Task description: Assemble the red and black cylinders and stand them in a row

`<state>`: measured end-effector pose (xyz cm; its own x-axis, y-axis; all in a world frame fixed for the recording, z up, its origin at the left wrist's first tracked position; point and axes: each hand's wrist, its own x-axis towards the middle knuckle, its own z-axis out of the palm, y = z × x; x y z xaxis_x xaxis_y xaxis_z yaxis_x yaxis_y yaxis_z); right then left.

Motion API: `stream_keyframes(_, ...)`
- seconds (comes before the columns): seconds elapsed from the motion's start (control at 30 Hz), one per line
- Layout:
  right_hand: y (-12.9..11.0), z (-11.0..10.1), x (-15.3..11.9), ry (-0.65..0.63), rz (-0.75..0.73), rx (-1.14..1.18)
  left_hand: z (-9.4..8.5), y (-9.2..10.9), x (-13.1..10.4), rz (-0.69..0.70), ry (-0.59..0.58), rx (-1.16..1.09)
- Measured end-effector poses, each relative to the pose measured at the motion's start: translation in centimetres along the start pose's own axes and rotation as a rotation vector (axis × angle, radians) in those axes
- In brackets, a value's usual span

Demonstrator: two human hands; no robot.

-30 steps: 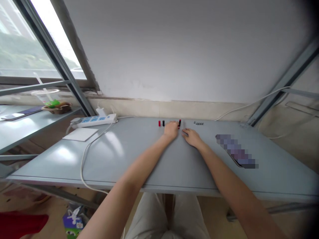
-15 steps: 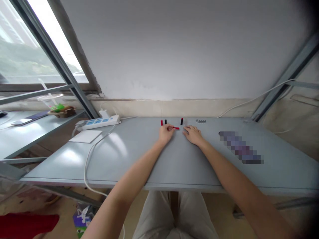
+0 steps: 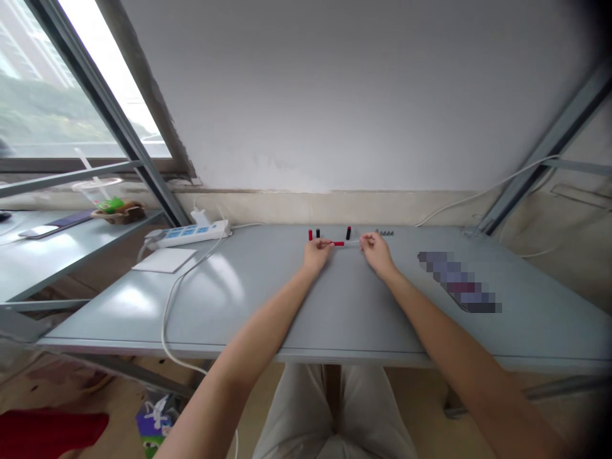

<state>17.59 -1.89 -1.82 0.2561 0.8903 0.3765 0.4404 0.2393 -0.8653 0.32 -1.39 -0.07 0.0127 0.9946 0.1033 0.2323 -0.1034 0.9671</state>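
My left hand (image 3: pixel 317 255) is closed on a small red tube (image 3: pixel 338 243) that sticks out to the right of the fingertips. Opposite it, my right hand (image 3: pixel 377 252) pinches a thin clear tube (image 3: pixel 352 242), whose left end lines up with the red one. Whether the two tubes touch I cannot tell. Just behind my left hand stand a small red cylinder (image 3: pixel 310 234) and a black cylinder (image 3: pixel 318 234). A black cylinder with a red top (image 3: pixel 349 233) is upright between the hands, farther back. Several small dark pieces (image 3: pixel 387 233) lie in a row behind my right hand.
A phone-like flat object (image 3: pixel 456 284), blurred out, lies on the grey desk (image 3: pixel 354 312) at right. On the left are a white power strip (image 3: pixel 194 234), a white flat square (image 3: pixel 165 260) and a white cable (image 3: pixel 167 306) running over the front edge. A wall (image 3: pixel 325 115) closes the back.
My right hand has gone from lying spread on the desk to pinching the clear tube, its fingertips a little farther right. My left hand keeps the red tube in about the same place.
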Motion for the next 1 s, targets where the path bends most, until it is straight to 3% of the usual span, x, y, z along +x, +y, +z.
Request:
stream_keyframes(0.43,-0.9,0.1,-0.5,-0.045,0.134,0.227,-0.2,0.0,0.0,0.016,-0.054,-0.157)
stream_keyframes(0.63,-1.7,0.3,-1.1,-0.164,0.056,0.247,0.1,0.4,-0.6,0.057,-0.178,-0.212)
stream_keyframes(0.8,-1.1,0.5,-0.8,-0.211,0.004,0.200,0.3,0.4,-0.5,0.047,-0.147,-0.230)
stream_keyframes(1.0,-0.6,0.3,-0.8,-0.235,-0.245,-0.088,0.2,0.2,-0.2,0.103,-0.102,-0.239)
